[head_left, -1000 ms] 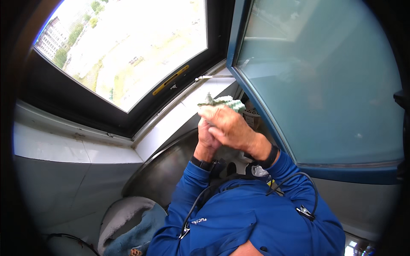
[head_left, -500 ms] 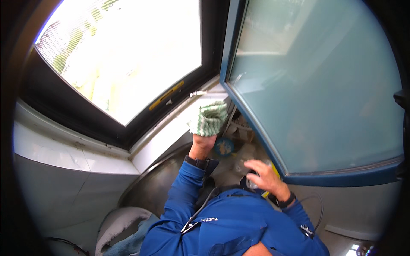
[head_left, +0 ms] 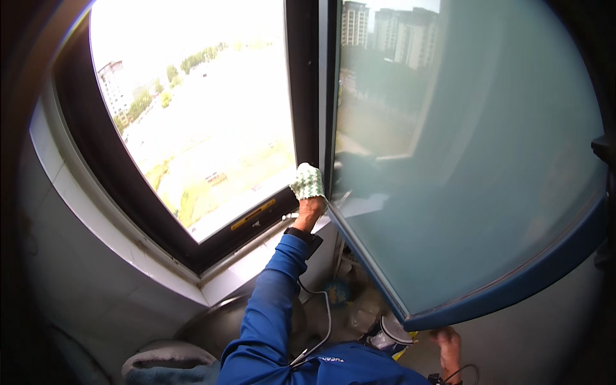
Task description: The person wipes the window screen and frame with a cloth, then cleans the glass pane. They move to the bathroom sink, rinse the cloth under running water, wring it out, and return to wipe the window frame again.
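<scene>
A green-and-white checked cloth covers my left hand, with only the wrist side of the hand bare. The fingers inside it are hidden. This hand reaches up to the dark window frame, close to the side where the blue-framed window sash meets it. Low on the right, my right hand has its fingers curled at the sash's lower edge, near its corner. The sash stands swung inward, and its glass reflects buildings.
A white tiled sill runs below the window, with a yellow strip on the frame above it. Beneath lies a metal basin. A clear container and a blue round item are under the sash. Grey-blue fabric lies at lower left.
My left hand with the cloth has moved from over the sill up to the window frame. My right hand has dropped down and right to the sash's lower edge. The view has tilted upward.
</scene>
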Demonstrator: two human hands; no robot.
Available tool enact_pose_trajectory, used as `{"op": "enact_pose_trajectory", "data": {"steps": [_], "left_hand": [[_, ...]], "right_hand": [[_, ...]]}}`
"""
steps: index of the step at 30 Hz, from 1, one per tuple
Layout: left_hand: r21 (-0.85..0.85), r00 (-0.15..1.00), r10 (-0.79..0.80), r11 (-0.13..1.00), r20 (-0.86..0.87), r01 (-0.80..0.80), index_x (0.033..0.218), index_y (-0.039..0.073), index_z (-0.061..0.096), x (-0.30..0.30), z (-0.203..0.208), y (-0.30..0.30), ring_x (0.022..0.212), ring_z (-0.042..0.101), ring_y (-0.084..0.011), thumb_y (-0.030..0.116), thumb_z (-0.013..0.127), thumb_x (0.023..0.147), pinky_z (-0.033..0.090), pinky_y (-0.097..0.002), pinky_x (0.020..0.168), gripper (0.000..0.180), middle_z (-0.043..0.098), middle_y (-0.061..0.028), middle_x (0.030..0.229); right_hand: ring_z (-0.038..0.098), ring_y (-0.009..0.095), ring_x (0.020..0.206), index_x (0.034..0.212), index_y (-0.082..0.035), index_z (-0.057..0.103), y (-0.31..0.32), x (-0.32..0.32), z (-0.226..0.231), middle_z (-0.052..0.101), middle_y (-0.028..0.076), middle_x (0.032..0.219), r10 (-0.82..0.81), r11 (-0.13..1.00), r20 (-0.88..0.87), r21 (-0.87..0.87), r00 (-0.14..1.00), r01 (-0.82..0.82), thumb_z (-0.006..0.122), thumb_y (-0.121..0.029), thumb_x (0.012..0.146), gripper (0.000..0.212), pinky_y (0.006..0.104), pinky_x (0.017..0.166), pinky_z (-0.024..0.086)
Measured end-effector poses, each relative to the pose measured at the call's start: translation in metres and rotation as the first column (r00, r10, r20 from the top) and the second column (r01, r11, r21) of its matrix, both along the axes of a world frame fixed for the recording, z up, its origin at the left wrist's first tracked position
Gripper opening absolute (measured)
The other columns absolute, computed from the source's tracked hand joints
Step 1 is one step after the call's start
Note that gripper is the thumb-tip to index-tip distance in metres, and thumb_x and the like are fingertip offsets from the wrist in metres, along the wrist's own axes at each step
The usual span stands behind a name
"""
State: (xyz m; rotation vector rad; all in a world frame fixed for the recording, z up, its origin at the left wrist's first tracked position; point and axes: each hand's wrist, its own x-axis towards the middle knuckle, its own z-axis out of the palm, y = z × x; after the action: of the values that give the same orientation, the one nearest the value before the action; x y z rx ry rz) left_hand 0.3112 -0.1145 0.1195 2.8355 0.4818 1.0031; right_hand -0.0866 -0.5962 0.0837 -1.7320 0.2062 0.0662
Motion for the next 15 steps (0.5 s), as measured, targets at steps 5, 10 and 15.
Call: {"op": "enact_pose_trajectory", "data": {"steps": [5,10,15], "left_hand": [[-0.112,0.959,-0.025,0.992,0.283,0.059,0.095,0.006,0.061,0.033,0.098,-0.030,0.076,0.071,-0.0370,0.013,0.061,0.088,0.056,-0.0460,0.061,0.010,0.068,-0.0168,0.078],[0.075,0.877,-0.245,0.969,0.413,0.235,0.111,-0.003,0.057,0.052,0.180,-0.025,0.104,0.058,-0.0433,0.011,0.070,0.072,0.048,-0.0502,0.089,0.043,0.059,-0.0265,0.107],[0.264,0.660,-0.484,0.873,0.574,0.410,0.118,0.000,0.057,0.087,0.266,0.000,0.118,0.051,-0.0466,0.020,0.058,0.085,0.040,-0.0534,0.106,0.038,0.056,-0.0270,0.120]], "right_hand": [[0.056,0.027,0.120,0.142,0.007,0.048,0.026,0.016,0.054,0.057,0.018,0.134,-0.142,0.971,0.412,-0.119,0.900,0.207,0.060,-0.065,0.096,0.087,0.0412,0.103,0.044],[0.047,0.033,0.134,0.155,0.007,0.029,0.048,0.034,0.056,0.041,0.024,0.153,-0.169,0.951,0.635,-0.097,0.754,0.295,0.053,-0.064,0.099,0.093,0.0450,0.112,0.038],[0.044,0.036,0.140,0.153,0.007,0.037,0.050,0.046,0.018,0.041,0.031,0.154,-0.339,0.858,0.643,-0.089,0.687,0.506,0.051,-0.063,0.100,0.089,0.0499,0.118,0.031]]}}
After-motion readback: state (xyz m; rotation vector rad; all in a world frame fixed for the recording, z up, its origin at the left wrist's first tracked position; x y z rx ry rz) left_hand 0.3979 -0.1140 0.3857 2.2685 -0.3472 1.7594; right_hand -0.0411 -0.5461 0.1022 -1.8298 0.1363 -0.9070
